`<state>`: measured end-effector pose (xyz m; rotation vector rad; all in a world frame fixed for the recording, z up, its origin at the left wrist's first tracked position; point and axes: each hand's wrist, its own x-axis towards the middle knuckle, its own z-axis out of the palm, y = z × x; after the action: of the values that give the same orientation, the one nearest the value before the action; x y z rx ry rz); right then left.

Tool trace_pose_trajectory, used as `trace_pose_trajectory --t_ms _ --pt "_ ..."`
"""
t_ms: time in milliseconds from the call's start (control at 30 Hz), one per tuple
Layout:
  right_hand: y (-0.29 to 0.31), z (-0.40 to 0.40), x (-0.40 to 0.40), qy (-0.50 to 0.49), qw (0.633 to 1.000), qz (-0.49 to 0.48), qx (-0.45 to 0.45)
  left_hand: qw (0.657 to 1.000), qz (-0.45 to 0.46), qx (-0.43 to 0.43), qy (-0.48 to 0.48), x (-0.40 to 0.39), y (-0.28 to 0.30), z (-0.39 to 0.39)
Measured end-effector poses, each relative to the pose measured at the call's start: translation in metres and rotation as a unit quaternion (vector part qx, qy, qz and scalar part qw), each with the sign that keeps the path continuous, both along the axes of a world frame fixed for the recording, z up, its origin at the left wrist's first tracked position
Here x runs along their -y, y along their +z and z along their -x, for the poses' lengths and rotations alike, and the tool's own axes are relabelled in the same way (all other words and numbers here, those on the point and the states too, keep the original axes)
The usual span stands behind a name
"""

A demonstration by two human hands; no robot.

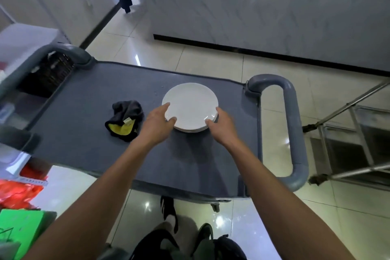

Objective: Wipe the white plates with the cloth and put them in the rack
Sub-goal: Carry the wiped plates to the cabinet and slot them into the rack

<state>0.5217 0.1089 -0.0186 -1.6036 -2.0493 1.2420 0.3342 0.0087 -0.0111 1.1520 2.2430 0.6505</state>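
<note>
Nearest, at 6 o'clock, the person's shoes (207,236) stand on the glossy tile floor (190,53), with both bare forearms reaching up the frame over the grey cart (88,116). The left hand (157,121) grips the stack of plates (190,105) at its 8 o'clock edge — thumb curled over the top plate's rim, fingers along the side. The right hand (219,124) holds the same stack at 4 o'clock, thumb on the rim, fingers wrapped under the edge. The plates sit on the cart top, toward its right end, several deep. Just left of the left hand, at 9 o'clock from the stack, lies the cloth (124,119) — dark, crumpled, with a yellow patch showing, apart from the plates. The cart's grey handle (293,129) loops at 3 o'clock. Beyond it, at the right edge, a metal rack (346,139) stands on the floor. At 10 o'clock, a dark basket (52,69) hangs off the cart's far left end.
</note>
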Motion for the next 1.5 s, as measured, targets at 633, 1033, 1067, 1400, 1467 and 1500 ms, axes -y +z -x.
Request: trace_pose_trajectory --t_ms 633,1033,1067,1400,1467,1500 --pt "-0.035 0.06 -0.045 -0.194 0.98 0.042 0.011 0.982 0.018 0.187 0.025 -0.085 -0.035 0.076" --pt "-0.034 0.07 -0.051 -0.309 0.942 0.109 -0.073 0.97 0.018 0.226 0.083 -0.09 -0.035 0.069" --pt "-0.034 0.07 -0.051 -0.315 0.939 0.114 -0.08 0.971 0.021 0.224 0.086 -0.091 -0.036 0.07" --pt "-0.033 0.079 -0.043 -0.321 0.941 0.087 -0.063 0.972 0.003 0.223 0.073 -0.086 -0.044 0.074" --pt "-0.034 0.082 -0.041 -0.314 0.945 0.071 -0.061 0.977 -0.001 0.204 0.056 -0.085 -0.047 0.073" --pt "-0.035 0.082 -0.039 -0.311 0.946 0.067 -0.059 0.979 0.0 0.197 0.05 -0.083 -0.048 0.072"
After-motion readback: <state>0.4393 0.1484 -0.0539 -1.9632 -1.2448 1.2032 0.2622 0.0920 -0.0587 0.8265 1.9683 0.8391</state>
